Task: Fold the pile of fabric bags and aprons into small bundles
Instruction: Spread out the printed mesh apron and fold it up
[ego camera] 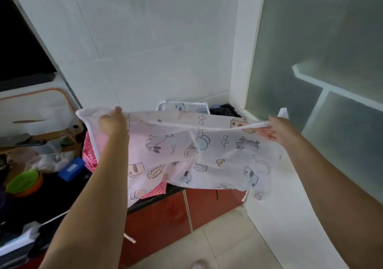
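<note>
Thin white cartoon-printed fabric (207,155), bag or apron I could not tell, hung spread in the air between both hands, above the counter edge. The left hand (113,122) had its fingers curled over the upper left edge; the right hand (274,129) pinched the white strap (228,126) at the far end.

The cloth looked light and slippery. A loose pinch on that narrow strap could let one side drop, and the sagging lower hem might drag across the pink checked cloth (89,155) beneath, spoiling the fold.

The rest of the pile, including another printed bag (186,107), lay on a dark counter (145,203) over red cabinet doors (161,217). A green bowl (23,180) and blue box (71,168) sat to the left. A white tiled wall (145,41) stood behind, a frosted glass panel (310,51) to the right, and pale floor tiles (228,237) below.
</note>
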The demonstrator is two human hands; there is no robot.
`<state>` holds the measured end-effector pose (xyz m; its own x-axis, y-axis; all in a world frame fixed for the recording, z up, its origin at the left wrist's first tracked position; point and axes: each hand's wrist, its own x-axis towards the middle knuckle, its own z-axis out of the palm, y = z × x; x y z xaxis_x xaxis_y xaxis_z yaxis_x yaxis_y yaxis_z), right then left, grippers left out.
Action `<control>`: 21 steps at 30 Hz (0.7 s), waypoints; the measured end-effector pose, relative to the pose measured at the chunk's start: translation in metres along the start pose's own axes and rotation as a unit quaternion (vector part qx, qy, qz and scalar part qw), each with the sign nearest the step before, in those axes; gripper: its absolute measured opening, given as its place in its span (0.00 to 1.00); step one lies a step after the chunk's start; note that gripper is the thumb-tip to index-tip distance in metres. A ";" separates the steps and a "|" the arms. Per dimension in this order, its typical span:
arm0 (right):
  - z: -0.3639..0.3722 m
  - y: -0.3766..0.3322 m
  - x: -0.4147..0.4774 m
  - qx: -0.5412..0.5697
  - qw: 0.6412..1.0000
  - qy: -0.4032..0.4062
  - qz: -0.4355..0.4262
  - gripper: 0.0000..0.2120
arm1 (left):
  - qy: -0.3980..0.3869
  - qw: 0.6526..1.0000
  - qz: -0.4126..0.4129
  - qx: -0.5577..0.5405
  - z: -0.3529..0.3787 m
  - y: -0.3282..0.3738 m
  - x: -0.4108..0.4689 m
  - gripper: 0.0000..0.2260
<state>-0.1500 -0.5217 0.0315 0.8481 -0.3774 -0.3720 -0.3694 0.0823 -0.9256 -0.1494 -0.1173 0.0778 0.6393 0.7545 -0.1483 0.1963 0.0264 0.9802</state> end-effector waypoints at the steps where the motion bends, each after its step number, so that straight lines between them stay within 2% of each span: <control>1: 0.007 -0.006 0.008 -0.020 1.000 -0.004 0.007 0.11 | 0.010 1.000 0.006 0.009 0.008 -0.003 0.012 0.19; 5: 0.054 -0.038 0.057 -0.144 0.989 -0.024 0.025 0.09 | -0.003 0.999 -0.035 0.040 0.056 0.000 0.075 0.19; 7: 0.077 -0.047 0.070 -0.177 0.980 -0.089 0.030 0.06 | -0.030 0.996 -0.077 0.025 0.075 -0.004 0.096 0.23; 8: 0.092 -0.050 0.084 -0.187 0.971 -0.147 0.039 0.11 | -0.044 0.993 -0.100 0.034 0.089 -0.003 0.105 0.27; 9: 0.102 -0.045 0.101 -0.205 0.958 -0.196 0.040 0.24 | -0.067 0.991 -0.100 0.053 0.100 -0.004 0.107 0.30; 11: 0.119 -0.037 0.120 -0.313 0.915 -0.254 -0.020 0.44 | -0.139 0.980 -0.019 0.142 0.119 -0.010 0.098 0.36; 13: 0.137 -0.026 0.143 -0.417 0.868 -0.252 -0.095 0.48 | -0.215 0.930 0.126 0.271 0.137 -0.028 0.079 0.40; 15: 0.148 -0.015 0.152 -0.441 0.853 -0.255 -0.116 0.44 | -0.292 0.831 0.253 0.401 0.146 -0.053 0.052 0.41; 17: 0.153 -0.004 0.166 -0.421 0.861 -0.263 -0.117 0.39 | -0.365 0.731 0.270 0.510 0.161 -0.082 0.034 0.43; 18: 0.154 0.002 0.169 -0.391 0.874 -0.261 -0.124 0.36 | -0.383 0.697 0.259 0.549 0.166 -0.094 0.030 0.44; 19: 0.154 0.010 0.169 -0.352 0.892 -0.247 -0.136 0.33 | -0.385 0.677 0.248 0.575 0.169 -0.102 0.030 0.45; 21: 0.142 0.023 0.158 -0.270 0.928 -0.193 -0.173 0.19 | -0.359 0.665 0.240 0.609 0.174 -0.113 0.030 0.46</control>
<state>0.0290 -0.4484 -0.0584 0.9856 0.0711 -0.1535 -0.0988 -0.4947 -0.8634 -0.0230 -0.2115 -0.0607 0.9503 -0.0352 -0.3094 0.0183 -0.9855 0.1686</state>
